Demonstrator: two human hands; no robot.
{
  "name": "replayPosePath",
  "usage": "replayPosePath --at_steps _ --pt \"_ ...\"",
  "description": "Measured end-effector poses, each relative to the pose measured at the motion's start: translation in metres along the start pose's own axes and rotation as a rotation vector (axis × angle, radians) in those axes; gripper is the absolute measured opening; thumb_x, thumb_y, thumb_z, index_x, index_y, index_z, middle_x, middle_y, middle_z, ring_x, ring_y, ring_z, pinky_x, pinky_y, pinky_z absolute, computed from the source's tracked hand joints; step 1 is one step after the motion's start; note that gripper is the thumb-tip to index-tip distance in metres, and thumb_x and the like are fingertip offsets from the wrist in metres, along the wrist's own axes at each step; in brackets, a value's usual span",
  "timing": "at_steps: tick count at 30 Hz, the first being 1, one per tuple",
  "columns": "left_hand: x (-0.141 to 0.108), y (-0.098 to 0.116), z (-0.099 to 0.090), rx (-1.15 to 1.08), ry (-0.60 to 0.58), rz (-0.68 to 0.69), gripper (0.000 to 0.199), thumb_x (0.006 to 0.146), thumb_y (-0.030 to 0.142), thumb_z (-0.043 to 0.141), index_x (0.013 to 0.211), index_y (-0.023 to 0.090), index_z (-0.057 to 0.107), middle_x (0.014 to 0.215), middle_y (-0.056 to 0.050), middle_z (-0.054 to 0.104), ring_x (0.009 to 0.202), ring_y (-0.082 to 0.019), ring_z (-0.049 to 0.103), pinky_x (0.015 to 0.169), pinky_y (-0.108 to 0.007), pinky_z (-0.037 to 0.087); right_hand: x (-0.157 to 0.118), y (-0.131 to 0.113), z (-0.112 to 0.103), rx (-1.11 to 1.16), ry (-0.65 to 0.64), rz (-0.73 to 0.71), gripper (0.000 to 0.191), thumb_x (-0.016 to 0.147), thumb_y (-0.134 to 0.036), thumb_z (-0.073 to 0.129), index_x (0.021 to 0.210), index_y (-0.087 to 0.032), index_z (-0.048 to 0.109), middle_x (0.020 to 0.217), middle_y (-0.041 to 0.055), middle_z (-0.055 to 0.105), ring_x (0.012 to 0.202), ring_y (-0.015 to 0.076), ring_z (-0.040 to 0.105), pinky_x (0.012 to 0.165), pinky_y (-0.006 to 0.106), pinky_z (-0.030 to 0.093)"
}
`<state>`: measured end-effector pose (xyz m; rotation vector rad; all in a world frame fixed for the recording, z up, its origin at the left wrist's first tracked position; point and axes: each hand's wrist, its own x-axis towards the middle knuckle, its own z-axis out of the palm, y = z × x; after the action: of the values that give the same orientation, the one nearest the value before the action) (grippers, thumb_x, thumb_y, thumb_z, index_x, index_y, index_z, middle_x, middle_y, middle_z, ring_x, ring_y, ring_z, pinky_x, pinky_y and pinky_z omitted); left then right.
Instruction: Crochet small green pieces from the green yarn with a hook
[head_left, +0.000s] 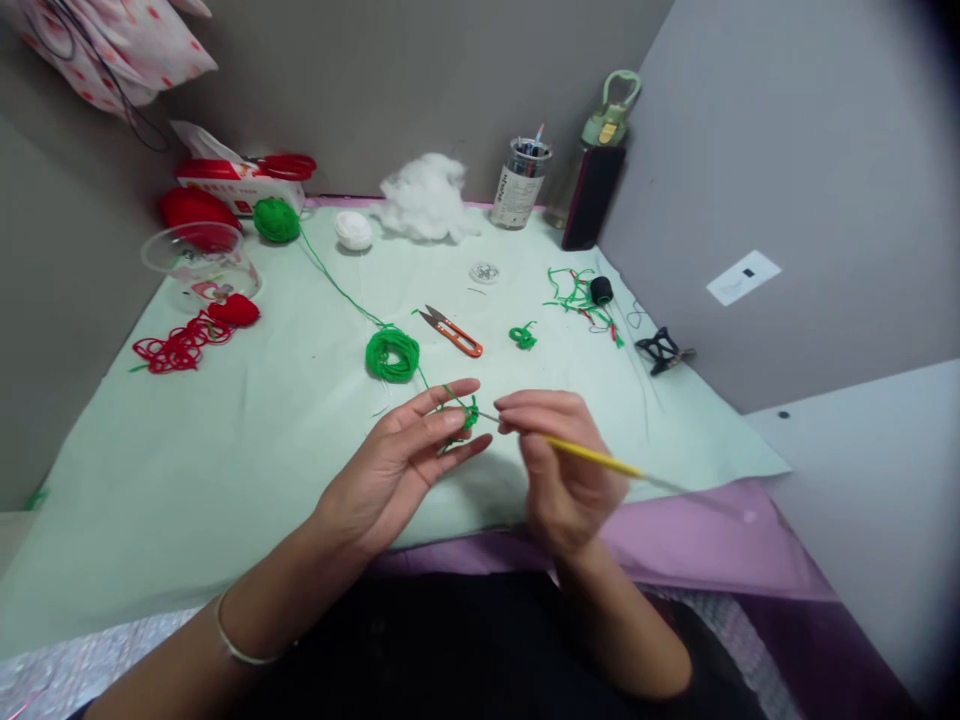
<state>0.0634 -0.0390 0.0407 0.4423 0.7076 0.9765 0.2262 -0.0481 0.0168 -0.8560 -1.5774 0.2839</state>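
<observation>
Between the thumb and fingers of my left hand (409, 440) is a small piece of green crochet work (470, 412). A green strand runs over my left fingers from a wound ring of green yarn (392, 354) just beyond. My right hand (566, 460) is closed around a crochet hook (592, 455) with a yellow handle, slightly blurred. Its thin metal end points left and meets the crochet work; the very tip is hidden in the yarn. Thread snips (452, 332) with orange handles lie past my hands, and a small green crocheted piece (523, 335) lies to their right.
At the back stand a green yarn ball (276, 220), a white yarn ball (353, 231), white stuffing (426, 198), a pen holder (520, 185) and a phone (593, 198) against a bottle. Red yarn (176, 343) lies left; yarn scraps (574, 290) and a black clip (663, 351) lie right.
</observation>
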Motion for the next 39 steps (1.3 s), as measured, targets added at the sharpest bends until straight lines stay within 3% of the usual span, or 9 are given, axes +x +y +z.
replayPosePath --at_steps 4,8,16,20,25,27,31,36,39 --pt "0.0 0.001 0.003 0.068 0.001 0.109 0.027 0.085 0.019 0.082 0.112 0.018 0.081 0.101 -0.003 0.075 0.095 -0.016 0.069 0.106 -0.036 0.053 0.006 -0.002 0.0 0.27 -0.013 0.188 0.019 0.105 -0.022 0.06 0.107 -0.026 0.078 0.099 0.0051 0.076 0.084 0.0188 0.072 0.072 0.037 0.062" --pt "0.001 -0.002 0.006 0.164 0.019 0.175 0.026 0.081 0.019 0.084 0.107 0.019 0.082 0.101 -0.004 0.076 0.098 -0.018 0.068 0.096 -0.03 0.051 0.005 -0.002 0.004 0.241 -0.092 0.176 0.02 0.103 -0.019 0.063 0.112 -0.027 0.079 0.105 0.0057 0.079 0.102 0.0219 0.074 0.086 0.041 0.062" --pt "0.0 -0.003 0.003 0.221 0.067 0.199 0.035 0.079 0.024 0.09 0.114 0.023 0.081 0.08 0.003 0.065 0.083 -0.013 0.061 0.088 -0.027 0.047 0.0 -0.002 0.006 0.233 -0.019 0.213 0.019 0.102 -0.018 0.064 0.111 -0.027 0.079 0.102 0.0043 0.078 0.094 0.0195 0.072 0.079 0.036 0.059" --pt "-0.002 0.003 0.0 0.229 0.085 0.182 0.036 0.08 0.024 0.089 0.115 0.02 0.081 0.079 0.003 0.063 0.081 -0.014 0.059 0.085 -0.029 0.046 0.001 -0.002 0.002 0.223 0.036 0.241 0.016 0.102 -0.021 0.063 0.105 -0.025 0.079 0.091 0.0035 0.074 0.078 0.017 0.069 0.069 0.034 0.058" --pt "-0.003 0.003 -0.002 0.268 0.082 0.195 0.032 0.081 0.024 0.087 0.112 0.021 0.082 0.082 0.001 0.065 0.082 -0.014 0.059 0.082 -0.027 0.046 0.002 0.002 0.0 0.493 0.048 0.437 0.017 0.102 -0.034 0.065 0.097 -0.023 0.077 0.084 0.0025 0.072 0.063 0.014 0.065 0.057 0.031 0.056" --pt "-0.002 0.0 0.0 0.258 0.048 0.208 0.029 0.081 0.024 0.087 0.11 0.021 0.083 0.082 0.0 0.066 0.082 -0.015 0.06 0.084 -0.028 0.047 0.003 0.003 0.002 0.524 0.0 0.415 0.016 0.102 -0.033 0.066 0.098 -0.023 0.078 0.091 0.004 0.074 0.068 0.0151 0.068 0.059 0.031 0.058" --pt "-0.001 -0.006 0.003 0.256 -0.006 0.229 0.024 0.082 0.024 0.086 0.106 0.022 0.084 0.089 -0.002 0.072 0.091 -0.018 0.065 0.091 -0.031 0.05 0.003 0.0 0.006 0.338 -0.039 0.267 0.016 0.103 -0.026 0.064 0.106 -0.026 0.08 0.102 0.0064 0.079 0.094 0.0213 0.075 0.077 0.038 0.063" --pt "0.001 -0.01 0.002 0.234 0.074 0.259 0.032 0.082 0.024 0.088 0.113 0.023 0.083 0.087 0.0 0.073 0.089 -0.015 0.066 0.091 -0.028 0.051 -0.004 -0.002 0.009 0.157 -0.043 0.141 0.026 0.102 -0.016 0.064 0.118 -0.03 0.078 0.105 0.005 0.079 0.095 0.0207 0.075 0.079 0.037 0.064" --pt "0.002 -0.01 0.002 0.099 0.061 0.169 0.032 0.083 0.022 0.087 0.114 0.021 0.082 0.088 -0.001 0.075 0.089 -0.014 0.067 0.09 -0.025 0.052 -0.01 0.0 0.011 -0.07 -0.043 -0.01 0.038 0.096 -0.009 0.069 0.126 -0.032 0.077 0.115 0.0068 0.077 0.1 0.0211 0.074 0.082 0.036 0.064"
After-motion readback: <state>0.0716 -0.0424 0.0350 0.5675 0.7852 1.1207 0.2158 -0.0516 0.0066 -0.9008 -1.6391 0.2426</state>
